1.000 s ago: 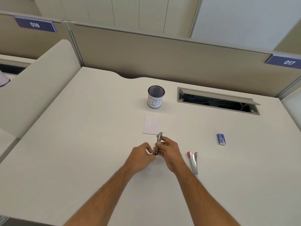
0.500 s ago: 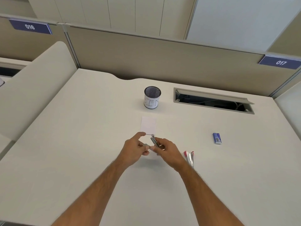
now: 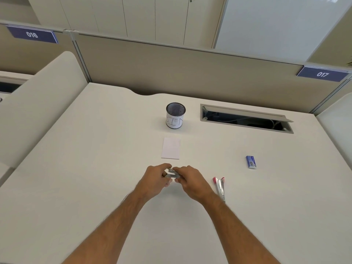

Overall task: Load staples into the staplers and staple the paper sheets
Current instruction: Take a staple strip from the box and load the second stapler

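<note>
Head view: both hands, left hand (image 3: 155, 180) and right hand (image 3: 192, 182), pinch a metal stapler (image 3: 172, 174).

The desk (image 3: 80, 168) bears a cup (image 3: 175, 115), paper (image 3: 171, 148), pink stapler (image 3: 220, 187) and box (image 3: 250, 162).

two bare forearms entered from the near edge of the head view and narrowed toward the wrists. neither arm carried a sleeve within the frame, and fine hair showed along both forearms. the left hand (image 3: 155, 181) and the right hand (image 3: 192, 182) were ungloved; no ring, watch or band was discernible on either wrist or on the visible fingers (image 3: 167, 165). knuckles and tendons stood out as low ridges on the backs of both hands. nothing more of the person appeared in view.
</note>
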A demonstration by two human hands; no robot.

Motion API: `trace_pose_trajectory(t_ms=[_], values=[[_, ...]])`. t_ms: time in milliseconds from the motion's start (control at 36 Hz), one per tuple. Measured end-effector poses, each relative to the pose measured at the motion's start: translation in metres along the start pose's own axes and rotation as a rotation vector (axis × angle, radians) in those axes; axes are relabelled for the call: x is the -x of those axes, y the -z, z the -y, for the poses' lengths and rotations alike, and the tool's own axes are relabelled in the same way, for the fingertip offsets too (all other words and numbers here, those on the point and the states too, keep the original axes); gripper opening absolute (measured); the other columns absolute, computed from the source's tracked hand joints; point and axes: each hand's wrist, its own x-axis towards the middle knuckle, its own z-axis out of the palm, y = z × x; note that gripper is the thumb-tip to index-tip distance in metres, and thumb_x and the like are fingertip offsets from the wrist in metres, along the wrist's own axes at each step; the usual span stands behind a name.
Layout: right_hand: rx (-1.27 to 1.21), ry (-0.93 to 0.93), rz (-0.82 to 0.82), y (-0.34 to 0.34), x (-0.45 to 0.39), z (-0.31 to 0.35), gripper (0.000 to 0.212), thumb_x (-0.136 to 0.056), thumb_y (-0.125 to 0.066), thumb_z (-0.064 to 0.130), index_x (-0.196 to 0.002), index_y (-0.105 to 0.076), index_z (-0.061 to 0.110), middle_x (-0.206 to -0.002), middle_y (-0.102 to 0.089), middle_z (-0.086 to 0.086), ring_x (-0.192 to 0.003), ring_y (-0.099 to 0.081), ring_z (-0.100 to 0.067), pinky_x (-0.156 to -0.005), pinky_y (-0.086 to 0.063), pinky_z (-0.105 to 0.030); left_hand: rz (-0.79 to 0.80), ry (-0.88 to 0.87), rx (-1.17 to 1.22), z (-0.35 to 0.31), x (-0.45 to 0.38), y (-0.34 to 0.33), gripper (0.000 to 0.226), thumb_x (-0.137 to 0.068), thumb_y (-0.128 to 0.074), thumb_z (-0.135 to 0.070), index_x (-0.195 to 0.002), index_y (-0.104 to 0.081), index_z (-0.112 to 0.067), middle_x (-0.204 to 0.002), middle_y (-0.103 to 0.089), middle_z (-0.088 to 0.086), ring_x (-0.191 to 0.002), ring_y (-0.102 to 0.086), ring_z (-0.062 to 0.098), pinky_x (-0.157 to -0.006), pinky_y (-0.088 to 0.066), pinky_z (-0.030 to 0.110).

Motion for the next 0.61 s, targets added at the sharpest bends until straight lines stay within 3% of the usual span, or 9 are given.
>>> trace_pose_trajectory(t_ms=[444,611], values=[[0.031,-0.035,0.005,-0.0024,0.0017,0.0053,0.039,-0.103,-0.055,0.012,-0.142,-0.059,0.016,-0.126,-0.069,-0.004,-0.115,-0.054,-0.023,-0.095,-0.041,-0.03,-0.002,0.049,-0.002,0.0007,-0.0009,-0.0009,0.045,-0.092,-0.07,-0.003,-0.135,-0.063,-0.015,-0.092,-0.075,0.004,-0.08,-0.078,0.017,-0.093,-0.06,0.043],[0.039,0.002,-0.001,-0.0037,0.0046,0.0058,0.022,-0.101,-0.054,0.01,-0.118,-0.068,0.016,-0.1,-0.07,-0.005,-0.094,-0.052,-0.022,-0.079,-0.041,-0.033,0.002,0.037,-0.032,0.0026,0.0003,-0.0011,0.03,-0.094,-0.068,-0.005,-0.123,-0.069,-0.012,-0.086,-0.075,0.001,-0.076,-0.078,0.014,-0.086,-0.061,0.034]])
